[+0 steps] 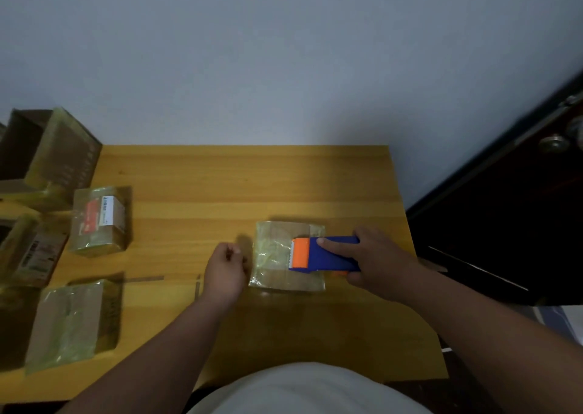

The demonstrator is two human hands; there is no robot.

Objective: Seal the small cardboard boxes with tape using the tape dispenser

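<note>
The right hand (375,256) has its grip wrapped round the blue tape dispenser (328,253), index finger stretched flat along the top, thumb underneath; the orange cutter end points away from the palm and lies on a small cardboard box (285,257) already glossy with clear tape, directly beneath the grip on the wooden surface (246,180). Just beyond the box's far-left edge from that grip, the left hand (225,263) is loosely curled with nothing in it, apart from the box. Well off to the left of both hands lie more taped boxes: one with a white and red label (100,221) whose print is too small to read, one plain box (74,320) nearer the body, and one with a striped label (31,251), also illegible. At the far left edge an open carton (47,151) is cut off by the frame, so the count of boxes there is uncertain. No brand shows on the dispenser. A dark door (504,224) stands right of the grip.
</note>
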